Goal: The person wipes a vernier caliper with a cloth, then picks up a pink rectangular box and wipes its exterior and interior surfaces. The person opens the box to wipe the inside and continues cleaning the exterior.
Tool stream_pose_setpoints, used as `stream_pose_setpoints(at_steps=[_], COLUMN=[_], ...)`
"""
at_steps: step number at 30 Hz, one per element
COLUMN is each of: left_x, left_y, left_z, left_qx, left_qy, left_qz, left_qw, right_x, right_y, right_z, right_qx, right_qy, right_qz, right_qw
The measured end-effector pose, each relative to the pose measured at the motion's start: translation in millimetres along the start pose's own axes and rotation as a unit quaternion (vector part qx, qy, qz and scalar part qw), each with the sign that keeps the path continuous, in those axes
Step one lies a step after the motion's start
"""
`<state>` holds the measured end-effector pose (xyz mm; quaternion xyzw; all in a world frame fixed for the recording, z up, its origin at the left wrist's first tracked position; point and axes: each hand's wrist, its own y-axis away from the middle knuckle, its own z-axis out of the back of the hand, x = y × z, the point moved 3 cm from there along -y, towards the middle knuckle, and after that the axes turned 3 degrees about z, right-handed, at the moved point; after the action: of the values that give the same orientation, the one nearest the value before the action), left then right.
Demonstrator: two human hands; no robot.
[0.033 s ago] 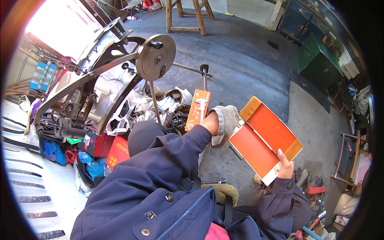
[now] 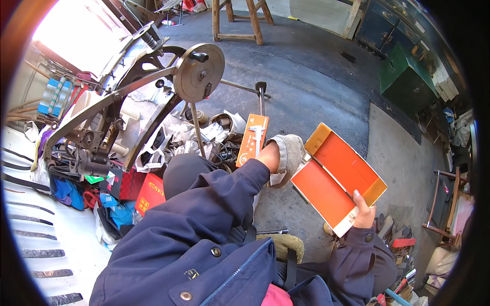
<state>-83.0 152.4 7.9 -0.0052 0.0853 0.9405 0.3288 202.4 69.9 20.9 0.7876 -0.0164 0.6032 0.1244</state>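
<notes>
An open orange-lined case [image 2: 326, 191] sits right of centre, long axis slanting upper left to lower right; the right hand [image 2: 364, 211] grips its lower-right end, thumb on top; the left hand [image 2: 270, 157], near its upper-left end, is covered by grey cloth [image 2: 291, 153], its grip impossible to tell.

A bright window [image 2: 76, 38] glares at left, while a wooden stand [image 2: 254, 23] and green cabinet [image 2: 408, 81] occupy the grey floor [image 2: 316, 76].

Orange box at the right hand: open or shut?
Open: the orange box shows its bright inner faces, with the right hand gripping its edge.
</notes>
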Motion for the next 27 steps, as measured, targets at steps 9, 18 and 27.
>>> stream_pose_setpoints(at_steps=[9, 18, 27], left_x=[0.4, 7.6, 15.9], left_y=[-4.4, -15.1, -48.7], left_z=[-13.2, -30.1, -66.8], left_qx=[-0.022, -0.135, -0.067], left_qy=[0.145, 0.037, 0.159], left_qz=[0.064, 0.064, 0.062], left_qw=[0.987, 0.988, 0.983], right_x=[-4.4, -2.0, 0.8], right_y=[7.0, 5.7, 23.8], right_z=[-3.7, -3.3, -24.7], right_qx=[0.010, -0.023, -0.019], right_qy=[0.044, -0.020, 0.124], right_qz=[0.060, 0.026, 0.102], right_qw=[0.997, 0.999, 0.987])
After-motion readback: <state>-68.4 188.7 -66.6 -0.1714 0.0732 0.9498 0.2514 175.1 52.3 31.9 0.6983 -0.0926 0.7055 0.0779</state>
